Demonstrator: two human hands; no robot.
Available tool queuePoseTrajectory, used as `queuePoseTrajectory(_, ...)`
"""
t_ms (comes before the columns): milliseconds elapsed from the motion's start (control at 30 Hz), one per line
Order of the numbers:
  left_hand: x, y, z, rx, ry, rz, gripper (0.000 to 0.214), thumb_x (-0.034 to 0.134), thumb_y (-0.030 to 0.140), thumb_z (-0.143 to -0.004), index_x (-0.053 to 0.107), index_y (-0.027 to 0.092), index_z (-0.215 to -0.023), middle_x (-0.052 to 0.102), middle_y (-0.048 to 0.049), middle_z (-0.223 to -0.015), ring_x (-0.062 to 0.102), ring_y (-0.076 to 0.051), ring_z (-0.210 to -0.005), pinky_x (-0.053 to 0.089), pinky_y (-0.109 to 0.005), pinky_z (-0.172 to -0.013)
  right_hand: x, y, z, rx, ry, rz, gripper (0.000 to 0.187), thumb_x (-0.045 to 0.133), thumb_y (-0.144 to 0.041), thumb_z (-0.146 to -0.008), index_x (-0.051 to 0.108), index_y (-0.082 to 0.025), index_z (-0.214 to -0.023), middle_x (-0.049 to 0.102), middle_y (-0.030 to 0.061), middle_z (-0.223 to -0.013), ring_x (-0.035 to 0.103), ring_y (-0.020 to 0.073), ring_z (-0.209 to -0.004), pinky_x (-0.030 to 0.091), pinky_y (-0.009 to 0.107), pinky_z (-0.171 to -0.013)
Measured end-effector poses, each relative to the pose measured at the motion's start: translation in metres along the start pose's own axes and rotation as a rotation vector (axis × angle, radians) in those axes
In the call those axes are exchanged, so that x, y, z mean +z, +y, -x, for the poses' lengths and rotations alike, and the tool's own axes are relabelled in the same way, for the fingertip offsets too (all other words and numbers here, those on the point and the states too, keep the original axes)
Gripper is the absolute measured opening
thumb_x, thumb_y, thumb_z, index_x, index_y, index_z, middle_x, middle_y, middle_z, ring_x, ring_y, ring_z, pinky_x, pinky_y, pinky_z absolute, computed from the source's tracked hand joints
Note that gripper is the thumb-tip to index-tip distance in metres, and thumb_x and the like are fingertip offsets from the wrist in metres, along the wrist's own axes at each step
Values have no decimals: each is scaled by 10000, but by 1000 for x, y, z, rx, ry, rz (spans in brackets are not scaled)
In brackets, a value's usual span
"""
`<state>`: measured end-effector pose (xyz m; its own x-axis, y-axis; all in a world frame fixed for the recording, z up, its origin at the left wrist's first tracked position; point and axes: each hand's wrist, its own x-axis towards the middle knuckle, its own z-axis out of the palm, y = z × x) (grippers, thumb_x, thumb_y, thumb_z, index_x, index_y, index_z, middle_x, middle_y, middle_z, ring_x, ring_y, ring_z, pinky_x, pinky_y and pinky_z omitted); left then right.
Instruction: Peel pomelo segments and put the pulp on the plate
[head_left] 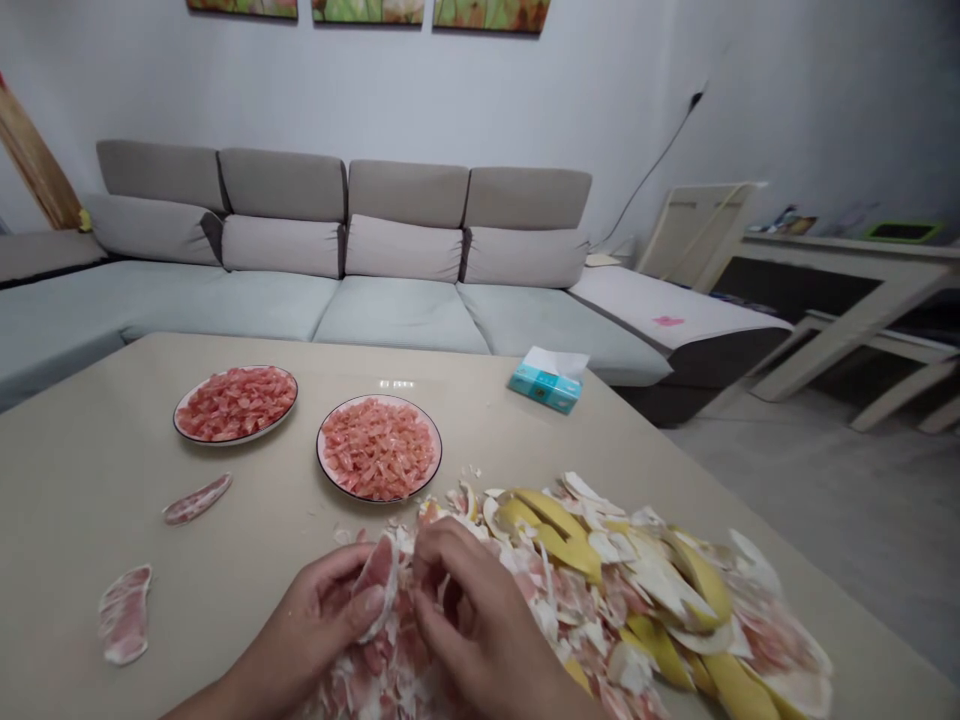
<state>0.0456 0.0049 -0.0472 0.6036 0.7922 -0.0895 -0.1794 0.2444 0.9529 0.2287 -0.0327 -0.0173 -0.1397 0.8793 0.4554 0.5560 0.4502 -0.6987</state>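
A pink pomelo segment point(380, 580) with white membrane is gripped between the thumb and fingers of my left hand point(322, 610). Right beside it, my right hand point(480, 615) has its thumb and fingers curled together near the segment's edge; whatever they pinch is hidden. Below both hands lies a heap of membrane scraps point(375, 690). Two more pomelo segments lie at the left, one nearer point(125, 615) and one farther point(198, 499). Beyond my hands stand two plates heaped with peeled pink pulp, a left plate point(238, 438) and a right plate point(322, 465).
Yellow and white pomelo peel point(705, 580) is piled on the table's right side. A blue tissue pack point(547, 380) sits near the far right corner of the table point(247, 560). Behind the table runs a grey sofa point(397, 310), with a white desk point(847, 250) at the right.
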Motion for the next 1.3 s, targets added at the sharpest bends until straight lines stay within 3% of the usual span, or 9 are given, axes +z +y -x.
queuePoseTrajectory(67,-1,-1,0,71,38,-136,323,662,333,-843,678,225,-1147,666,-58,-1013,614,-205,-906,506,-301,-843,1,-2,0,52,-21,-87,177,473,-71,-826,589,-198,-867,638,27,-865,583,138,-762,428,223,-665)
queuePoseTrajectory(167,-2,-4,0,125,80,-280,317,662,342,-841,682,243,-1142,669,-62,-1106,596,-240,-1047,457,-314,-939,3,-1,1,143,-3,-127,196,494,-89,-851,648,-209,-865,667,7,-799,598,139,-731,428,229,-666)
queuePoseTrajectory(367,-2,-6,0,214,126,-457,286,629,334,-863,682,259,-1134,676,-65,-1085,612,-230,-1037,467,-324,-943,9,3,0,187,60,-125,113,640,-185,-820,729,-190,-889,703,45,-815,607,158,-694,435,241,-619)
queuePoseTrajectory(467,-3,-5,0,280,114,-575,260,611,302,-875,685,255,-1120,675,-73,-1055,615,-219,-1020,477,-319,-929,11,3,0,203,53,-144,136,622,-187,-835,756,-200,-854,702,40,-749,599,150,-646,419,234,-584)
queuePoseTrajectory(733,-5,-6,2,421,29,-730,223,576,234,-892,670,240,-1094,658,-67,-945,624,-188,-905,483,-302,-867,21,2,4,411,102,-229,154,613,-210,-741,701,-154,-627,516,-20,-535,419,108,-504,312,214,-478)
queuePoseTrajectory(967,-2,-2,-1,189,-17,-402,212,653,350,-833,728,195,-957,655,-63,-904,610,-215,-892,467,-293,-806,25,2,5,609,137,-412,127,634,-238,-634,561,-161,-564,413,-72,-479,291,69,-457,221,194,-436)
queuePoseTrajectory(1167,2,3,3,-110,-129,147,292,708,382,-789,722,116,-908,654,-58,-728,590,-162,-678,447,-250,-641,23,3,5,684,47,-589,212,673,-300,-648,502,-185,-601,421,-77,-469,298,65,-438,220,188,-433)
queuePoseTrajectory(1300,-4,-1,3,-261,-163,378,271,715,339,-785,720,95,-903,675,-78,-707,610,-135,-557,476,-244,-564,18,-1,3,702,3,-609,216,661,-298,-629,477,-193,-587,423,-78,-461,309,65,-437,219,183,-429)
